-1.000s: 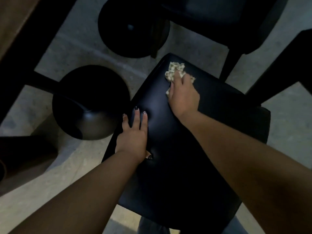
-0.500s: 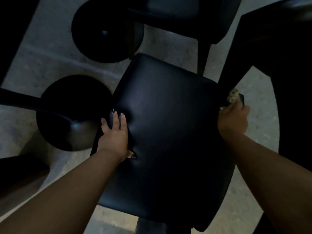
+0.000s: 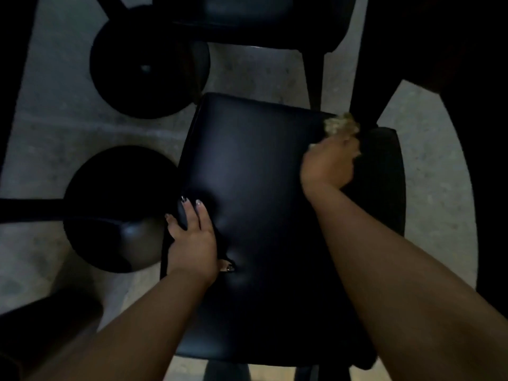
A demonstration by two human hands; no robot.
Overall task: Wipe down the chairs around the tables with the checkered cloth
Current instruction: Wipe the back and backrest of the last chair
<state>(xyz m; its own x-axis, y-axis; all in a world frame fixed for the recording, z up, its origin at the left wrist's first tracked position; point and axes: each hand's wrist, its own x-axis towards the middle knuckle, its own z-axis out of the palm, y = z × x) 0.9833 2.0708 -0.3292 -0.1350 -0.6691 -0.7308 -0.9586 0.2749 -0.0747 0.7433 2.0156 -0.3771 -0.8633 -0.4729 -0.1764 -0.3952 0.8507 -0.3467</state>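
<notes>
Right hand (image 3: 328,163) fingers curled round bunched checkered cloth (image 3: 341,125), pressing it at far right corner of black chair seat (image 3: 264,215); we think, blur hides detail. Left hand (image 3: 192,240) fingers straight, together, flat on seat's left edge. Round table bases (image 3: 115,210) left, on floor.

I see the chair seat (image 3: 264,215) as smooth black leather-like padding with a soft gloss — the cloth (image 3: 339,125) looks crumpled fabric, the floor (image 3: 68,138) rough, matt concrete.

The checkered cloth (image 3: 341,125) is blurred and mostly hidden under the right hand (image 3: 328,163).
</notes>
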